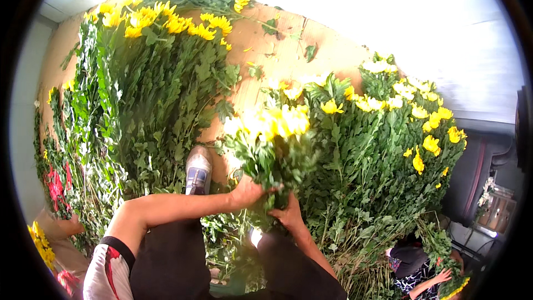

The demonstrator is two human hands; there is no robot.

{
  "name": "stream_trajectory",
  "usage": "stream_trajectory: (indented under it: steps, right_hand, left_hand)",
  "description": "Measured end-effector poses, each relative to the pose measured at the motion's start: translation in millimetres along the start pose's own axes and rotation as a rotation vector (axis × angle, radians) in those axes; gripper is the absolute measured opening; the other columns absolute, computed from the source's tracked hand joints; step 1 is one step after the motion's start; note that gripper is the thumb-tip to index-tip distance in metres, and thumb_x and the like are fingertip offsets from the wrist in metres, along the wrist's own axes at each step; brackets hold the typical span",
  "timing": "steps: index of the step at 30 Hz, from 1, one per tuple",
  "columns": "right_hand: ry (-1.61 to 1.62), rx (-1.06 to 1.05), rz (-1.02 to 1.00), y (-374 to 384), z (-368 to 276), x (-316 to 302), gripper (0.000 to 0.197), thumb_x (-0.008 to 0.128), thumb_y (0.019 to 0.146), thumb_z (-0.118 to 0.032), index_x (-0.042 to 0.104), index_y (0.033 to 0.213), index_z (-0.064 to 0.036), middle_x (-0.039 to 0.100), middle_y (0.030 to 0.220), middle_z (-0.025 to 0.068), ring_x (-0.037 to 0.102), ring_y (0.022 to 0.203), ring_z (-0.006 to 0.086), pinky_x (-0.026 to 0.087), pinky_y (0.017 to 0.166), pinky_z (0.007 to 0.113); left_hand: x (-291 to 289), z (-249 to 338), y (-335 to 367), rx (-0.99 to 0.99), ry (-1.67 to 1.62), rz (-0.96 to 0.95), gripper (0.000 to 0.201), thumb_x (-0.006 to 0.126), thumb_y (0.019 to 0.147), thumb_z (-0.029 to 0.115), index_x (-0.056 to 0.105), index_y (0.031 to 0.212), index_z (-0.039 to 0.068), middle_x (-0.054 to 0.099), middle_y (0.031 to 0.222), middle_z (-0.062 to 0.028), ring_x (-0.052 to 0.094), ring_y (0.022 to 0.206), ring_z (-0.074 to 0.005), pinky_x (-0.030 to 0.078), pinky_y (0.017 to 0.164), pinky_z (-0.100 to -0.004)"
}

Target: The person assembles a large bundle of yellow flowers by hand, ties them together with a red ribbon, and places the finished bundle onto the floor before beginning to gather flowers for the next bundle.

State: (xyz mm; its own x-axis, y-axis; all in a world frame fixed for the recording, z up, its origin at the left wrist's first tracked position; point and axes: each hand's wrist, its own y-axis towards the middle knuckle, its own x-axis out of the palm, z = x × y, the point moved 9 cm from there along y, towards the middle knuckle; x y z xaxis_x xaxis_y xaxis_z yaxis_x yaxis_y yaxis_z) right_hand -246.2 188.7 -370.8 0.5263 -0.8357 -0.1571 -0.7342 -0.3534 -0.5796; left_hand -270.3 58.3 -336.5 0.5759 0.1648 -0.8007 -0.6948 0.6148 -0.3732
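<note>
A bunch of yellow chrysanthemums (269, 153) stands upright before my knees, its blooms at the top in bright light and partly blurred. My left hand (247, 192) is closed round its leafy stems from the left side. Lower down, my right hand (288, 214) grips the same stems from the right, fingers partly hidden by leaves. On the left lies a broad pile of long-stemmed yellow chrysanthemums (150, 89), blooms at the far end. Another large chrysanthemum pile (361, 161) spreads to the right, close beside the held bunch.
My shoe (199, 168) rests on the tan floor covering (266, 47) between the piles. Loose leaves and stems are scattered at the back. One person (416, 266) handles flowers at lower right; another person's arm (58, 226) shows at lower left. Dark seating (469, 169) borders the right.
</note>
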Motion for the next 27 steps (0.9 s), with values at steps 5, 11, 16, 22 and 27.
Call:
stream_trajectory:
  steps: [5,11,16,22,27]
  right_hand:
    - [0.119,-0.081,0.060,-22,-20,-2,0.062,0.090,0.065,-0.017,0.061,0.118,-0.0018,0.069,0.108,0.0092,0.065,0.097,0.0204,0.052,0.086,0.036]
    - [0.198,0.035,0.057,-25,-19,-10,0.048,0.084,0.070,-0.006,0.064,0.114,-0.0006,0.070,0.105,0.0066,0.065,0.094,0.0161,0.052,0.085,0.032]
    - [0.312,0.140,0.160,-12,-20,-22,0.044,0.079,0.074,-0.003,0.062,0.115,-0.0002,0.069,0.108,0.0079,0.064,0.097,0.0169,0.052,0.088,0.032]
    - [-0.034,0.094,-0.187,26,-18,32,0.056,0.078,0.082,-0.032,0.055,0.119,0.0029,0.067,0.108,0.0189,0.066,0.096,0.0289,0.051,0.083,0.039]
    - [-0.582,-0.021,-0.002,26,-43,11,0.063,0.076,0.080,-0.045,0.057,0.118,0.0016,0.065,0.102,0.0199,0.061,0.099,0.0391,0.048,0.087,0.046]
  left_hand:
    - [-7,25,-17,0.129,-0.056,-0.056,0.059,0.057,0.083,0.018,0.047,0.140,0.008,0.057,0.133,-0.0128,0.058,0.115,-0.0284,0.049,0.089,-0.0413]
    - [-43,7,-10,-0.054,-0.819,-0.072,0.047,0.057,0.086,0.020,0.054,0.133,0.013,0.065,0.116,-0.0154,0.066,0.097,-0.0262,0.054,0.080,-0.0380]
    - [8,-21,-4,-0.121,-1.595,-0.064,0.032,0.064,0.091,0.022,0.064,0.119,0.005,0.069,0.113,-0.0084,0.066,0.095,-0.0205,0.052,0.088,-0.0345]
    - [59,-19,-10,-0.605,-2.292,-0.240,0.046,0.073,0.087,0.034,0.065,0.119,0.002,0.068,0.115,-0.0101,0.065,0.101,-0.0225,0.053,0.090,-0.0400]
    - [68,-39,-1,-0.674,-2.197,-0.076,0.045,0.074,0.086,0.035,0.067,0.117,0.003,0.068,0.117,-0.0102,0.064,0.102,-0.0234,0.052,0.091,-0.0402]
